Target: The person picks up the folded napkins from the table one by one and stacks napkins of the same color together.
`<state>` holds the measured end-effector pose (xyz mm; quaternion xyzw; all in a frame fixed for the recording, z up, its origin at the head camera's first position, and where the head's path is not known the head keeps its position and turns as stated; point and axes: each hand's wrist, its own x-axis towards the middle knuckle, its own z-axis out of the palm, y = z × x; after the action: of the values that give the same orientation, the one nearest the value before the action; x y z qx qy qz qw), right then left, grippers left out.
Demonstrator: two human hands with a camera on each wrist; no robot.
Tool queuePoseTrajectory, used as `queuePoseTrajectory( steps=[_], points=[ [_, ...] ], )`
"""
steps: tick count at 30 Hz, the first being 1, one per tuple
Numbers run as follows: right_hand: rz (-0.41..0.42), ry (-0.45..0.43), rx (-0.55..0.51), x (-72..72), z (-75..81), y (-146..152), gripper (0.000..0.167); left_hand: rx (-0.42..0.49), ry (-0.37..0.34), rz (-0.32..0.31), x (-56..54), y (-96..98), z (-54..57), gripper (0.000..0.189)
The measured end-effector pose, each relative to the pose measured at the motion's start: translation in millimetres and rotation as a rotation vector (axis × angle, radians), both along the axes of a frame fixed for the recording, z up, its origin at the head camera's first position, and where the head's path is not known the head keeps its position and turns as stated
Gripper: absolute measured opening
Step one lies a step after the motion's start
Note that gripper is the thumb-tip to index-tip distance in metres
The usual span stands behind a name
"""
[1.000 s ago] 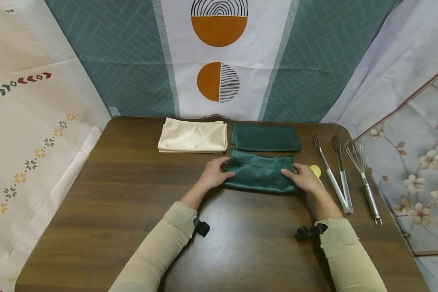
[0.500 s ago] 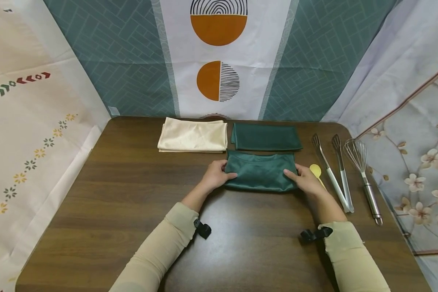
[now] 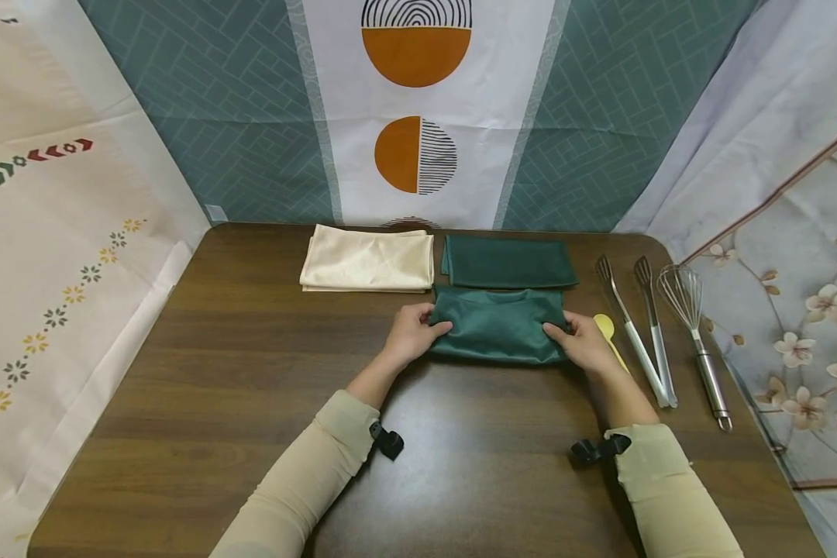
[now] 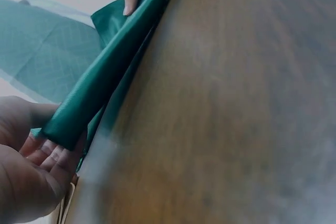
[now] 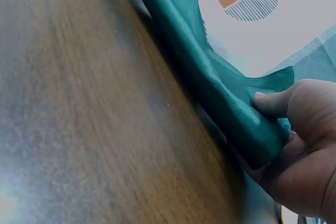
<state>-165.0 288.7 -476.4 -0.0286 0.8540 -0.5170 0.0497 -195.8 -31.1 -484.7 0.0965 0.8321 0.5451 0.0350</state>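
Note:
A folded dark green satin cloth is held up between both hands, slightly above the table. My left hand pinches its left end, thumb on top and fingers beneath, as the left wrist view shows with the rounded fold between them. At the opposite end, my right hand grips the cloth the same way; in the right wrist view the thumb presses on the green fabric. Just behind it lies a second folded green cloth. A folded cream cloth lies to that one's left.
Right of my right hand are a yellow spoon, two slotted utensils with pale handles, one a turner, and a wire whisk. The wooden table meets hanging fabric at the back and sides.
Both hands keep their grip on the green cloth. They have shifted it slightly, with its near edge a little higher in view now. The other cloths and utensils stay put.

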Motion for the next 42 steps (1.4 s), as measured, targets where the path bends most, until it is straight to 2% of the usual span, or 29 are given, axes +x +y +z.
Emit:
queuePoseTrajectory(
  steps=[2, 7, 11, 18, 22, 29, 34, 42],
  points=[
    [-0.024, 0.017, 0.032, -1.1, 1.3, -0.3, 0.034, 0.007, -0.004, 0.02, -0.9, 1.4, 1.2, 0.019],
    [-0.054, 0.073, 0.114, -7.3, 7.0, 1.6, 0.031, 0.019, -0.006, 0.056, -5.7, 5.2, 5.1, 0.027],
    [-0.091, 0.133, 0.178, -14.7, 14.6, 2.8, 0.029, 0.027, 0.009, 0.063, -13.3, 9.5, 10.9, 0.023],
    [-0.129, 0.139, 0.139, -31.7, 23.4, 1.8, 0.032, 0.032, 0.005, 0.081, -30.5, 17.4, 21.6, 0.024],
    [-0.141, 0.127, 0.088, -43.7, 25.4, 1.9, 0.03, 0.018, 0.003, 0.084, -40.6, 20.1, 21.8, 0.019],
    [-0.187, 0.058, -0.027, -63.7, 29.0, 6.9, 0.038, 0.004, -0.004, 0.081, -57.7, 27.9, 25.3, 0.021],
    [-0.216, 0.049, -0.002, -74.7, 30.1, 10.0, 0.038, -0.033, -0.055, 0.062, -69.7, 32.2, 29.6, 0.023],
    [-0.264, 0.041, 0.051, -92.4, 39.9, 11.7, 0.041, -0.04, -0.112, 0.056, -89.6, 37.6, 35.1, 0.035]
  ],
)
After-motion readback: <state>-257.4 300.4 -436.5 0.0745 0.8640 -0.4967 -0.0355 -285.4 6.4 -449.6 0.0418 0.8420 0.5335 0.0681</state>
